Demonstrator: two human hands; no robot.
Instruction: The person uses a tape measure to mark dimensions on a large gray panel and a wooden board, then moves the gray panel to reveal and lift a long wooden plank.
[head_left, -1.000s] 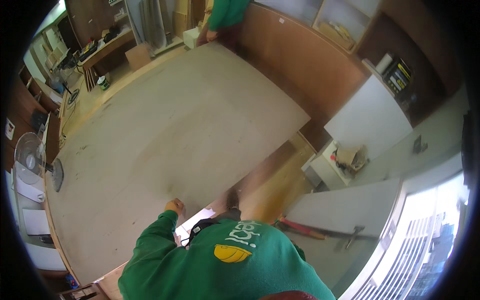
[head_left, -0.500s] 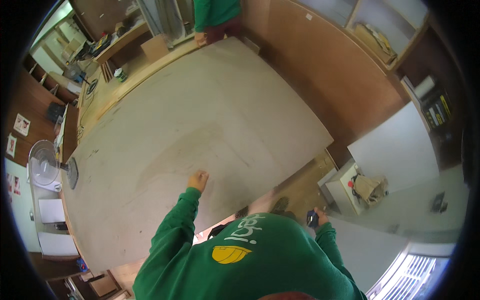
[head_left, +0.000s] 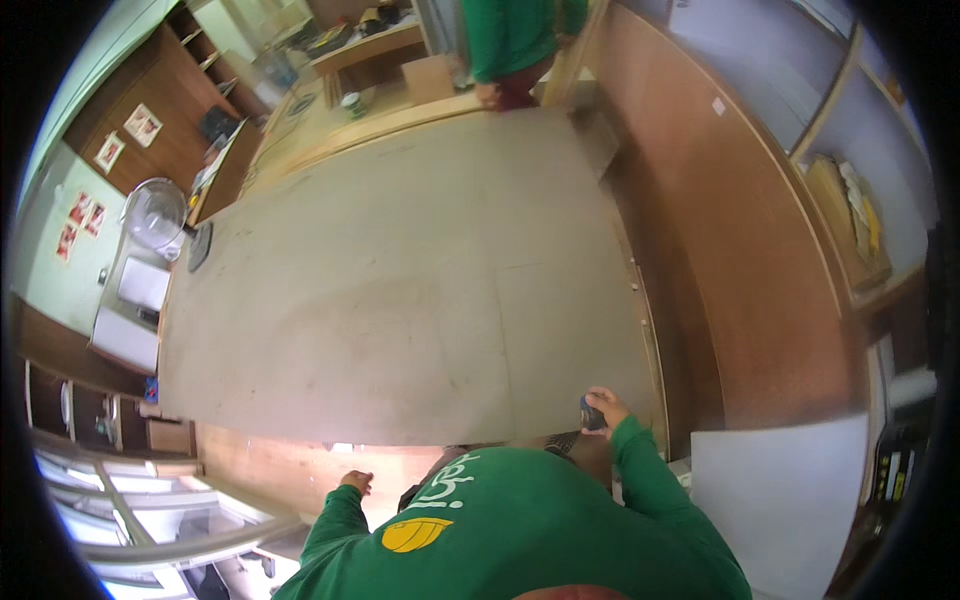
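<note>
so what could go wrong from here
The fan stands close to the left edge of the table; a knock could tip it off.

The right hand holds a small dark object by the near right corner; if the fingers slipped, it might drop to the floor.

Another person's hand is close to the far edge, so a sudden shift of the table might bump it.

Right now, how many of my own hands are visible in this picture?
2: the left hand, off the near edge of the grey board; the right hand, by its near right corner, gripping a small dark object.
</note>
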